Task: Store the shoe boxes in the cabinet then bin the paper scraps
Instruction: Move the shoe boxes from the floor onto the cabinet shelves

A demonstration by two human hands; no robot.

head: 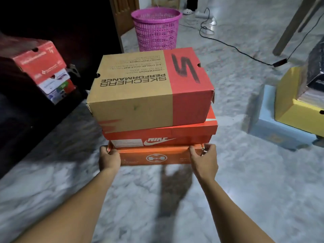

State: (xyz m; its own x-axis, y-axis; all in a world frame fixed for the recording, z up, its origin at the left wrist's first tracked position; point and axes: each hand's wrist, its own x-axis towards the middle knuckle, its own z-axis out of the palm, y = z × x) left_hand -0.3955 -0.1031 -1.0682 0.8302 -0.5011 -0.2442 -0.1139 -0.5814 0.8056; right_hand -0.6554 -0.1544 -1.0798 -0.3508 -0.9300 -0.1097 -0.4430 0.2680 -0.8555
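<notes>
I carry a stack of three shoe boxes above the marble floor. A tan and red box (150, 88) lies on top, an orange box with a white logo (161, 135) in the middle, and an orange bottom box (154, 156) under both. My left hand (109, 159) grips the bottom box's left near corner. At its right near corner my right hand (204, 159) grips it too. A dark cabinet (52, 23) stands open at the left, with a red shoe box (43, 71) on its shelf.
A pink plastic basket (156, 28) stands on the floor beyond the stack. At the right sit a light blue box (273, 123), a yellow box (294, 100) and a dark box on top. A black cable (236, 48) runs across the floor. A wooden leg stands at the far right.
</notes>
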